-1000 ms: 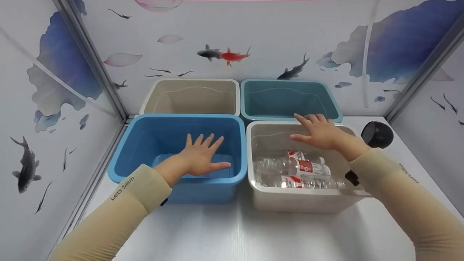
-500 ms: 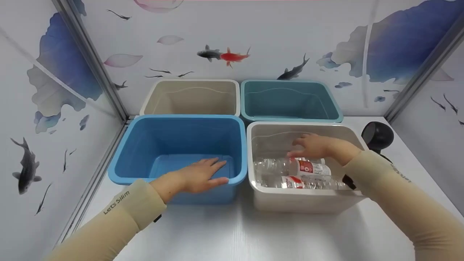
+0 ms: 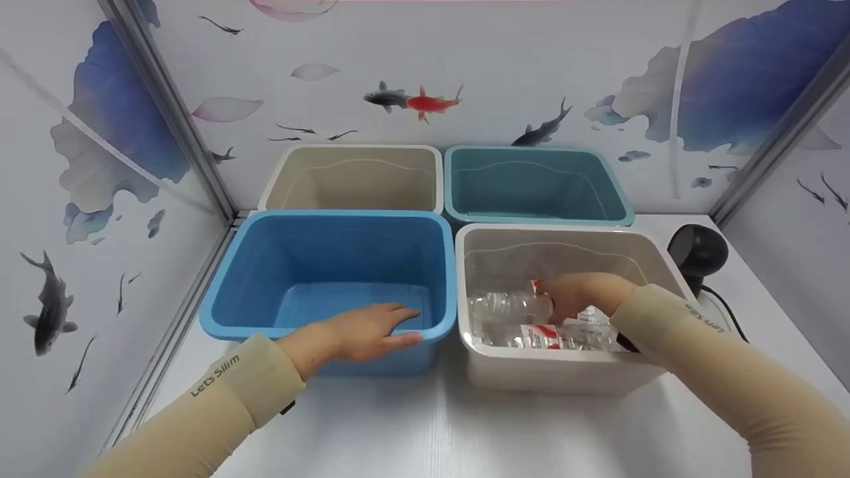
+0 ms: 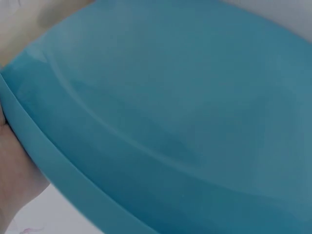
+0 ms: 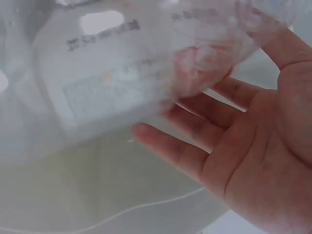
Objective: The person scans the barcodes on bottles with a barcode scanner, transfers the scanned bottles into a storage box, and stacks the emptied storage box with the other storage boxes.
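Fingers (image 5: 168, 146) of the right hand (image 3: 571, 295) lie against a clear plastic bottle with a white-and-red label (image 5: 117, 73); whether they pinch it we cannot tell, since it hides some of their tips. It is inside the off-white rectangular plastic tub (image 3: 558, 372), near other clear bottles (image 3: 543, 336) that the hand partly covers. We see the left hand (image 3: 362, 330) with fingers extended at the bright blue plastic tub's (image 3: 265, 332) front rim; the left wrist view cuts most of that hand off.

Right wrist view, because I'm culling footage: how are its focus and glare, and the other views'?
Right wrist: clear plastic bottle blurred, white glare patches on it; left wrist: blue bin soft; head: sharper, bright streak on white tabletop.
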A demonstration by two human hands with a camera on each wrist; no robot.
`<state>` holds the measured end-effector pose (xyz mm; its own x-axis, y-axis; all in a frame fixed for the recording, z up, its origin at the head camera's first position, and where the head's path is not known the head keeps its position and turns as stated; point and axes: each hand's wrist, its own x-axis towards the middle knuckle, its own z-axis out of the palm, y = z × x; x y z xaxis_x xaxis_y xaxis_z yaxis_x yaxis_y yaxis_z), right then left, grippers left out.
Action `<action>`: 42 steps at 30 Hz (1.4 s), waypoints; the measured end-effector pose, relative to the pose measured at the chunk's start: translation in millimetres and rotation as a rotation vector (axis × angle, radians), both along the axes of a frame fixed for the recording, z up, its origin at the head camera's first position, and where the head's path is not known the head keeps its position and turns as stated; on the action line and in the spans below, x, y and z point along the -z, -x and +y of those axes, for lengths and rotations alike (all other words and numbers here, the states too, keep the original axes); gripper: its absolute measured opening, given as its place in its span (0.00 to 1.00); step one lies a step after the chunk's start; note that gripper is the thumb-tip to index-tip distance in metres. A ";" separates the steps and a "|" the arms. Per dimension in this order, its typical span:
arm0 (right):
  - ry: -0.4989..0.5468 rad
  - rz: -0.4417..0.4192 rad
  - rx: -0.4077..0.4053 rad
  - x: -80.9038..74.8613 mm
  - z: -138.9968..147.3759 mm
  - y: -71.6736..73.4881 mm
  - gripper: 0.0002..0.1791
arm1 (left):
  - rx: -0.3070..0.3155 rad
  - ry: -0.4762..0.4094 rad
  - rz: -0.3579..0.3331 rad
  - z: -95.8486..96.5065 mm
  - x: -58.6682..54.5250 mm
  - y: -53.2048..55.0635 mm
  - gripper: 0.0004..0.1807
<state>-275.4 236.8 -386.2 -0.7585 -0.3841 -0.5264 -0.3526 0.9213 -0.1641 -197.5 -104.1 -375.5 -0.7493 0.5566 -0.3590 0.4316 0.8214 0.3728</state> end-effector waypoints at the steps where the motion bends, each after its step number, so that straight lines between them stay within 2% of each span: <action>1: -0.019 -0.005 -0.014 1.8 0.5 0.2 0.19 | 0.000 -0.001 -0.002 0.4 0.2 0.1 0.36; 3: -0.040 0.018 -0.039 4.2 0.9 1.1 0.19 | -0.001 0.000 -0.005 0.9 0.1 0.3 0.37; 5: -0.021 0.046 -0.094 9.1 4.5 5.0 0.18 | -0.001 0.002 -0.007 1.0 -0.3 0.4 0.37; 7: 0.014 0.062 -0.107 9.6 5.0 6.9 0.20 | -0.001 0.005 -0.011 0.8 -0.9 0.4 0.36; 10: 0.073 0.032 -0.118 8.4 6.9 9.4 0.24 | 0.007 0.005 -0.015 -0.1 -1.0 0.9 0.36; 12: 0.089 0.003 -0.076 2.0 5.5 7.7 0.29 | 0.013 0.005 -0.013 -0.7 -0.8 1.5 0.36; 15: 0.107 0.013 -0.061 -4.8 8.1 7.9 0.33 | 0.019 0.010 -0.003 -1.2 -0.8 2.0 0.37; 21: 0.108 0.066 -0.049 -16.4 10.0 9.1 0.27 | 0.014 0.018 -0.001 -1.2 0.0 2.0 0.37; 24: 0.130 0.063 -0.026 -20.0 12.7 10.0 0.28 | 0.013 0.021 0.000 -0.4 0.7 1.7 0.37; 29: 0.214 0.022 0.014 -25.8 20.5 11.3 0.28 | 0.014 0.027 -0.001 0.7 0.8 1.0 0.36; 35: 0.343 -0.072 0.044 -35.9 30.8 13.6 0.30 | 0.009 0.021 -0.009 0.8 0.0 0.3 0.36; 42: 0.442 -0.067 0.096 -39.8 42.4 17.4 0.29 | 0.017 0.011 -0.002 0.3 -0.1 0.5 0.35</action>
